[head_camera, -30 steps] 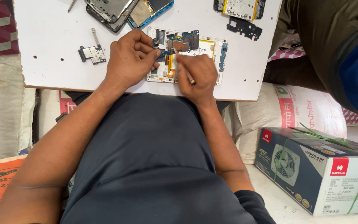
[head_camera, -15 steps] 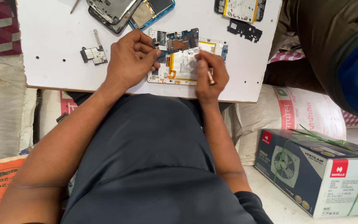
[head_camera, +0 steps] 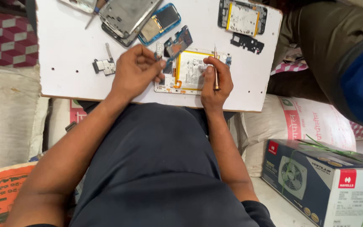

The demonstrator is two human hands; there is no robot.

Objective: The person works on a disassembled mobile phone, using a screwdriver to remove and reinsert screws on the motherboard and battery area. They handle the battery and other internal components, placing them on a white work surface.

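An opened phone (head_camera: pixel 192 71) with a white battery lies near the front edge of the white board (head_camera: pixel 64 80). My left hand (head_camera: pixel 137 69) pinches a small dark circuit board (head_camera: pixel 177 44) lifted off the phone's top-left corner. My right hand (head_camera: pixel 216 80) rests on the phone's right side and holds a thin metal screwdriver (head_camera: pixel 215 67) upright along its fingers, tip pointing away from me.
Other phone shells and frames (head_camera: pixel 135 19) lie at the board's far left, another opened phone back (head_camera: pixel 242 17) and a black bracket (head_camera: pixel 248 43) at the far right. A small flex part (head_camera: pixel 104 65) sits left. A boxed fan (head_camera: pixel 324 180) stands at right; another person sits beyond.
My left hand has lifted the circuit board off the phone. My right hand moved from the phone's middle to its right edge and turned the screwdriver upright.
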